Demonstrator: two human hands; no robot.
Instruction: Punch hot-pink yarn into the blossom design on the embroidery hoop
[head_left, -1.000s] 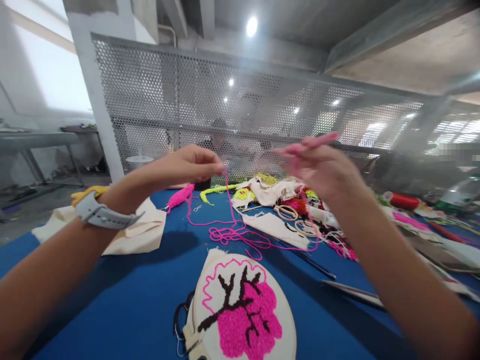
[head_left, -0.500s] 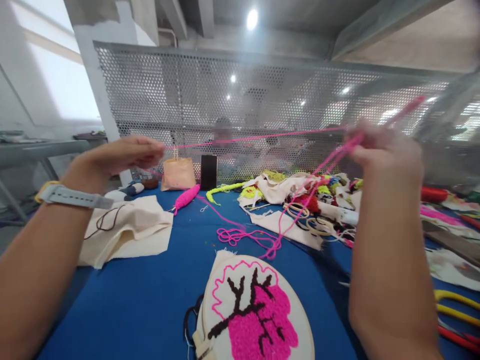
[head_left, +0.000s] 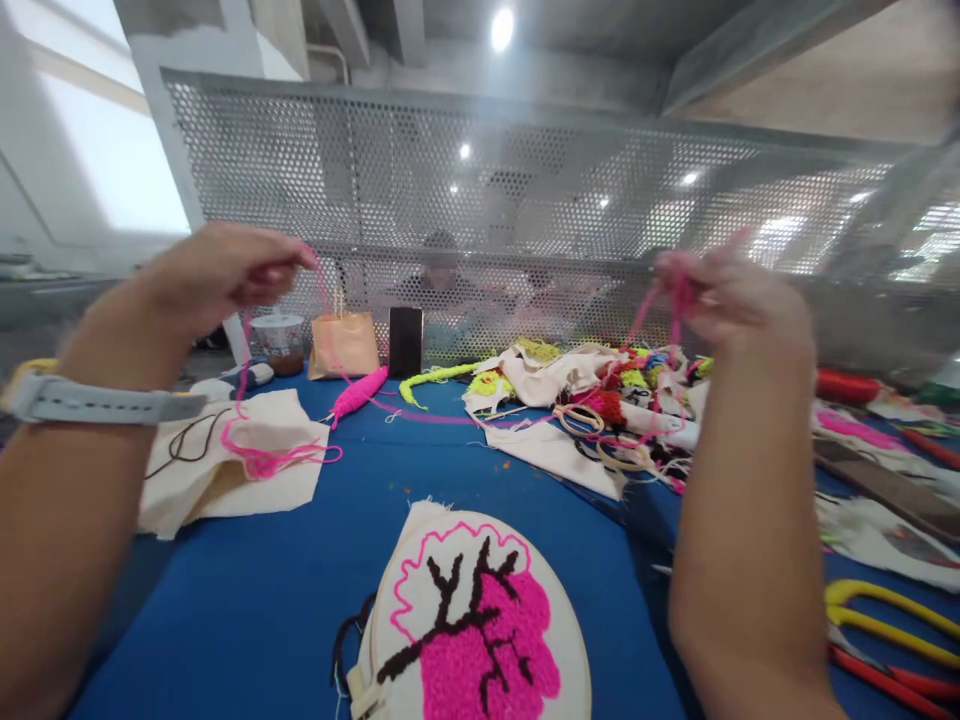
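My left hand [head_left: 262, 270], raised at the left, is closed in a pinch on pink yarn [head_left: 262, 462]. From its fingers the yarn hangs down, and loose loops lie on a cream cloth [head_left: 292, 425]. Raised at the right, my right hand [head_left: 724, 290] is blurred but closed around strands of the same yarn. A smeared pink stick-like shape shows above its fingers. Below and between my hands lies an embroidery hoop [head_left: 574, 640] with a dark brown branch and pink tufted blossom, partly outlined in pink.
A pink yarn bundle [head_left: 360, 393], paper bag [head_left: 345, 345], phone [head_left: 406, 341] and plastic cup [head_left: 277, 345] stand or lie farther back. Fabric scraps [head_left: 559, 370] pile up right of centre. Yellow-handled scissors [head_left: 892, 625] lie at right. Behind rises a perforated metal screen [head_left: 420, 140].
The yarn stretched between my hands has gone slack. Its loops moved from the table's middle to the cloth at left. My left hand rose slightly; my right hand shifted a little left in view.
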